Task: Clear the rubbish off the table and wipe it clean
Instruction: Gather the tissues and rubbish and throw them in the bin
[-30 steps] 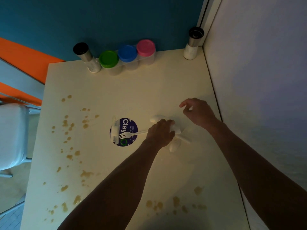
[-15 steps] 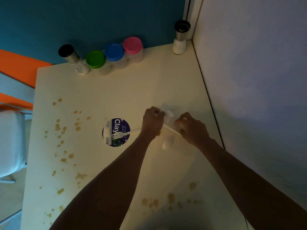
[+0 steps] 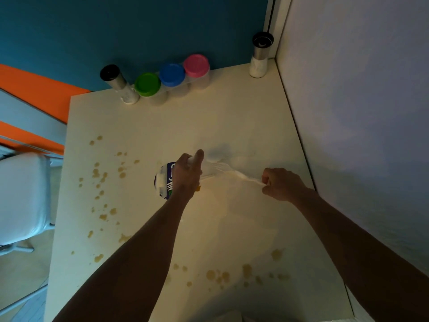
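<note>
A cream table (image 3: 232, 117) carries brown spill spots on its left side (image 3: 102, 173) and near the front edge (image 3: 220, 275). A round purple lid (image 3: 162, 180) lies mid-table with the tines of a white plastic fork (image 3: 169, 187) on it. My left hand (image 3: 188, 175) hovers over the lid's right half, fingers curled round a white plastic piece, index finger sticking out. My right hand (image 3: 281, 184) grips the handle of another white plastic utensil (image 3: 227, 171), blurred, which stretches between both hands. A tiny orange bit (image 3: 197, 188) lies beside my left wrist.
At the back edge stand a black-capped shaker (image 3: 118, 84), three tubs with green (image 3: 147, 84), blue (image 3: 172, 74) and pink (image 3: 196, 65) lids, and a second shaker (image 3: 260, 56) in the corner. A white wall (image 3: 359, 135) bounds the right. A white chair (image 3: 21, 196) sits left.
My left hand slid left over the purple lid with a white piece. My right hand closed on a utensil handle and drew it right. The white pieces beside the lid are off the table.
</note>
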Demonstrator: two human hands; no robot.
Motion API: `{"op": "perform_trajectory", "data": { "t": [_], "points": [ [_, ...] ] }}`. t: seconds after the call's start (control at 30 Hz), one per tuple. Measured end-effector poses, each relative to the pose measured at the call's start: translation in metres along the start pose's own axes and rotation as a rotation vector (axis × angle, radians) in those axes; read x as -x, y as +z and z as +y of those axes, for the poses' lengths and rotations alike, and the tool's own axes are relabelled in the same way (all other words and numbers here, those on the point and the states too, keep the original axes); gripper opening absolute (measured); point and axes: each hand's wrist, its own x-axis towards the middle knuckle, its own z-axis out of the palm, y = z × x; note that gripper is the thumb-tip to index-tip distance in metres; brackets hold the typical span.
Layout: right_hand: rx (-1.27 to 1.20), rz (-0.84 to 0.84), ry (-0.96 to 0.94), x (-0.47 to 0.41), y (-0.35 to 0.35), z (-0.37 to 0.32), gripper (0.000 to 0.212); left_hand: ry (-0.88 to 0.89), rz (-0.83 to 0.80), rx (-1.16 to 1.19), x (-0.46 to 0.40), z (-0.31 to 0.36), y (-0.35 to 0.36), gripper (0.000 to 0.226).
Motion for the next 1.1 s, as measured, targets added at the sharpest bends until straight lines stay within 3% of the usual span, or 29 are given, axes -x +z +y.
{"op": "perform_trajectory", "data": {
  "t": [0.07, 0.23, 0.33, 0.43, 0.53, 0.77, 0.9, 1.1],
  "points": [
    [-0.022, -0.013, 0.009, 0.001, -0.001, -0.002, 0.028, -0.018, 0.051, -0.082, 0.002, -0.006, -0.006, 0.052],
    [-0.009, 0.037, 0.022, 0.007, -0.004, -0.004, 0.016, 0.055, 0.084, -0.303, -0.001, -0.028, -0.019, 0.028],
    [-0.070, 0.105, -0.013, 0.007, -0.004, -0.008, 0.010, 0.202, -0.005, -0.486, 0.001, -0.042, -0.023, 0.034],
    [-0.148, 0.210, -0.053, 0.005, 0.000, -0.020, 0.009, 0.246, -0.133, -0.628, 0.006, -0.053, -0.025, 0.043],
    [-0.133, 0.279, -0.065, 0.001, 0.004, -0.036, 0.016, 0.277, -0.159, -0.798, 0.009, -0.066, -0.027, 0.041],
    [-0.062, 0.282, -0.072, -0.007, 0.011, -0.057, 0.044, 0.258, -0.193, -0.876, 0.007, -0.074, -0.039, 0.032],
    [-0.021, 0.307, -0.052, -0.009, 0.016, -0.055, 0.038, 0.250, -0.178, -0.912, -0.003, -0.068, -0.041, 0.020],
    [0.039, 0.242, -0.007, -0.016, 0.017, -0.048, 0.031, 0.286, -0.249, -1.033, -0.017, -0.059, -0.043, 0.026]
  ]
}}
